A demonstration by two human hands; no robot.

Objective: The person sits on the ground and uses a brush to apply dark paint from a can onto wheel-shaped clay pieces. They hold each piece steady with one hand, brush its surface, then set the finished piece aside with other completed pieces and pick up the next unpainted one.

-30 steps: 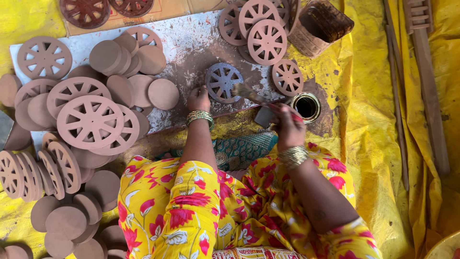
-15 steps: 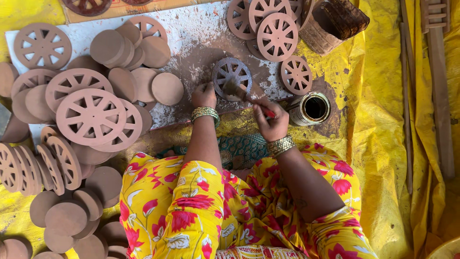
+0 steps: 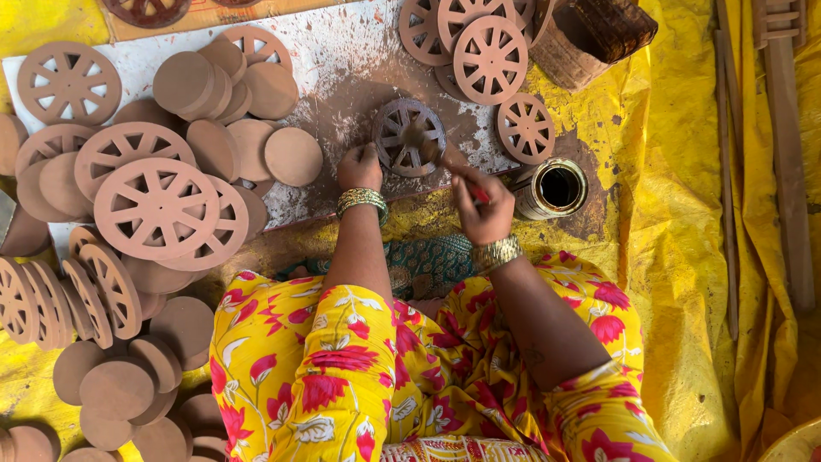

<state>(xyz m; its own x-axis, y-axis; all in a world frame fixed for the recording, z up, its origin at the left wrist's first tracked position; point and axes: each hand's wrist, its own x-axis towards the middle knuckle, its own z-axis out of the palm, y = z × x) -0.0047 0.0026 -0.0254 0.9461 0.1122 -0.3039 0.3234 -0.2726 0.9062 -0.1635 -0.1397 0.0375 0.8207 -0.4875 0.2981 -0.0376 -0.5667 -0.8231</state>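
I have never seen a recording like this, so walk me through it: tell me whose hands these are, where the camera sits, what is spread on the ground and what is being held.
There is no machine here. The camera is worn on a person's head and looks straight down at their own two hands and their lap in yellow flowered cloth.

The left hand steadies a dark spoked wheel that lies flat on a paint-spattered white board. The right hand holds a brush whose tip rests on that wheel. Beside this hand stands a small open tin, dark inside.

Around them, on yellow sheeting, lie many unpainted clay-coloured spoked wheels and plain discs, some stacked, some on edge at the left. A basket sits at the top, wooden slats at the right.
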